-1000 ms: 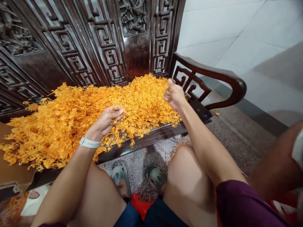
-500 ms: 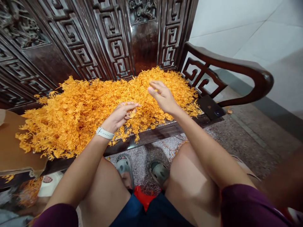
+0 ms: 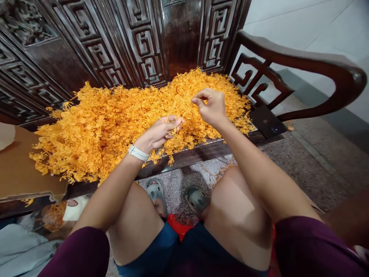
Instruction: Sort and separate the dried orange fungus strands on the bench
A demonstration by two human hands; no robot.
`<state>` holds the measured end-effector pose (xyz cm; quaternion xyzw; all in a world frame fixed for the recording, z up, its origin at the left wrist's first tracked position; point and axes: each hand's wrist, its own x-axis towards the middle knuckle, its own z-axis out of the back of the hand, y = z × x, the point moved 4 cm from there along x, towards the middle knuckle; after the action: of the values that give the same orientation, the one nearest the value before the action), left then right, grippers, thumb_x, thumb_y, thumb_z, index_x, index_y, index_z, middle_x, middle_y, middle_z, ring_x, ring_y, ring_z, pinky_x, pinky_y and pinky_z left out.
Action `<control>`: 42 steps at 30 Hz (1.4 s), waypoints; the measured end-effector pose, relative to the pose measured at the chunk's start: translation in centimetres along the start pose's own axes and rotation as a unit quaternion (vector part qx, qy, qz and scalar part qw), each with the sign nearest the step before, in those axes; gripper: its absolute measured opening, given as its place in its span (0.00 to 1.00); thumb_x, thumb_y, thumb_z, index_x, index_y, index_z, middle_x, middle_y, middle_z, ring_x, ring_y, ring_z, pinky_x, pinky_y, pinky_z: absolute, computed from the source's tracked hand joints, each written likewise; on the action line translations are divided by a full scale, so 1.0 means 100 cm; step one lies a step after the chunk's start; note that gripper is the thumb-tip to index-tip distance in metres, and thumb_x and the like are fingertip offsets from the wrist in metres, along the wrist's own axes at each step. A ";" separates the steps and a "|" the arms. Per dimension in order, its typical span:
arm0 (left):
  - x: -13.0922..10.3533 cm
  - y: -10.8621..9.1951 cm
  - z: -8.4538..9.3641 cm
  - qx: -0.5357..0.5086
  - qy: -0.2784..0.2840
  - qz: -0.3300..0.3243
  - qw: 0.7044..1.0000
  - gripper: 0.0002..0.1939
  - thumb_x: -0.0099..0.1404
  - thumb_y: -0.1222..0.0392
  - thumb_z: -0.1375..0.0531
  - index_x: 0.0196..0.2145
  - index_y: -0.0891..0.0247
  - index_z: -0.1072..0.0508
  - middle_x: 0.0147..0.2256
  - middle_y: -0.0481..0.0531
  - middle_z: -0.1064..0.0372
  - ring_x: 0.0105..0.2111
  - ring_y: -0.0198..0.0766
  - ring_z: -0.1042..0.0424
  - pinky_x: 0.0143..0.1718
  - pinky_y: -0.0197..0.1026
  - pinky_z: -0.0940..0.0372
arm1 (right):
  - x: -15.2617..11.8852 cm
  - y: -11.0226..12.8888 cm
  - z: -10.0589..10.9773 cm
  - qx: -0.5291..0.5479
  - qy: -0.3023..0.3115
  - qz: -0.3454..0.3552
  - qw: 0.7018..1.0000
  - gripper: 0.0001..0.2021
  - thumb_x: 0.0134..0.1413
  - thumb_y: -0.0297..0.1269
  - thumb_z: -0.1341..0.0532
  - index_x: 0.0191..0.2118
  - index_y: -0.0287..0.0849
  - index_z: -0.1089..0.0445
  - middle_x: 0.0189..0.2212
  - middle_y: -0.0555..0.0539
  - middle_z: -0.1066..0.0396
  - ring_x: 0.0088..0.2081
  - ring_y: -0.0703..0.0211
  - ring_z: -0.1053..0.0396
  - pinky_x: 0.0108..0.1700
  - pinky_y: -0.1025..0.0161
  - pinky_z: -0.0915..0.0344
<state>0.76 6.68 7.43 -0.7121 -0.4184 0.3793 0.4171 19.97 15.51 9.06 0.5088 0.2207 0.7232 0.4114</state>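
Note:
A long heap of small orange plastic pieces [image 3: 129,115] covers the seat of a dark carved wooden bench. Over the heap's front part, my left hand [image 3: 165,130], with a pale watch on the wrist, pinches an orange piece between thumb and fingers. To its right, my right hand [image 3: 210,104] is raised above the heap, its thumb and index finger pressed together; whether anything is between them is too small to tell. The two hands are apart.
A black phone [image 3: 267,121] lies at the bench's right end, below the curved armrest [image 3: 305,61]. A cardboard box [image 3: 29,161] stands at the left. Below are my knees, my sandalled feet and something red [image 3: 180,227].
My right hand has closed from open fingers into a pinch. My left thumb and fingers have come together on an orange piece. The view has shifted slightly.

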 end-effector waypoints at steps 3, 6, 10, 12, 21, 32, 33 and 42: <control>-0.005 0.003 -0.005 0.027 0.022 0.019 0.999 0.07 0.67 0.67 0.32 0.31 0.67 0.24 0.28 0.51 0.34 0.19 0.22 0.48 0.16 0.29 0.57 | 0.009 -0.031 0.012 -0.032 -0.070 -0.042 0.996 0.08 0.62 0.37 0.33 0.32 0.42 0.26 0.33 0.44 0.26 0.40 0.52 0.29 0.51 0.50 0.32; -0.012 0.004 -0.005 0.004 0.005 0.029 1.000 0.08 0.64 0.67 0.29 0.32 0.68 0.25 0.29 0.50 0.32 0.19 0.21 0.44 0.16 0.26 0.50 | 0.014 -0.060 0.035 -0.059 -0.122 -0.098 0.986 0.05 0.61 0.36 0.35 0.37 0.41 0.24 0.38 0.40 0.25 0.42 0.49 0.27 0.53 0.46 0.30; -0.001 -0.002 0.000 -0.094 -0.068 -0.039 0.992 0.09 0.63 0.67 0.28 0.36 0.66 0.26 0.32 0.49 0.28 0.22 0.24 0.35 0.24 0.27 0.35 | 0.009 -0.062 0.039 -0.032 -0.023 -0.110 0.993 0.27 0.55 0.41 0.31 0.60 0.42 0.27 0.62 0.33 0.31 0.54 0.42 0.28 0.55 0.44 0.27; 0.011 -0.006 0.000 -0.127 -0.093 -0.064 0.985 0.05 0.67 0.69 0.32 0.38 0.66 0.25 0.36 0.51 0.24 0.23 0.23 0.34 0.27 0.27 0.31 | 0.004 -0.047 0.033 -0.036 0.005 -0.099 0.994 0.29 0.57 0.49 0.31 0.62 0.43 0.27 0.62 0.33 0.32 0.55 0.42 0.28 0.55 0.45 0.27; 0.035 -0.015 -0.017 -0.213 -0.120 -0.109 0.963 0.06 0.66 0.70 0.32 0.37 0.65 0.26 0.33 0.48 0.25 0.22 0.23 0.34 0.26 0.26 0.34 | -0.020 0.042 -0.007 0.037 0.163 -0.030 0.985 0.21 0.69 0.57 0.42 0.34 0.44 0.31 0.29 0.50 0.34 0.33 0.60 0.39 0.38 0.61 0.39; 0.033 -0.014 -0.023 -0.150 -0.169 -0.139 0.964 0.12 0.51 0.79 0.36 0.28 0.65 0.29 0.28 0.46 0.31 0.22 0.27 0.35 0.20 0.31 0.42 | -0.032 0.093 0.003 -0.103 0.226 0.056 0.967 0.12 0.67 0.36 0.38 0.30 0.43 0.36 0.27 0.49 0.35 0.31 0.59 0.41 0.38 0.58 0.45; 0.035 -0.016 -0.021 -0.152 -0.166 -0.138 0.964 0.12 0.51 0.80 0.37 0.29 0.65 0.28 0.28 0.47 0.31 0.21 0.27 0.36 0.19 0.31 0.43 | -0.031 0.097 0.006 -0.071 0.233 0.045 0.969 0.14 0.66 0.39 0.36 0.29 0.43 0.36 0.26 0.50 0.36 0.29 0.61 0.42 0.36 0.59 0.46; 0.038 -0.048 0.055 -0.226 -0.210 -0.140 0.941 0.06 0.67 0.67 0.35 0.32 0.61 0.25 0.37 0.51 0.22 0.22 0.26 0.36 0.24 0.29 0.35 | -0.045 0.111 0.010 0.215 0.408 -0.057 0.886 0.16 0.58 0.51 0.29 0.38 0.42 0.20 0.31 0.46 0.23 0.30 0.62 0.31 0.34 0.62 0.36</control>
<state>-4.10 13.09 9.13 -0.6264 -0.6663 0.3535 0.1966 17.45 5.48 15.13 0.2316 0.5476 0.7771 0.2062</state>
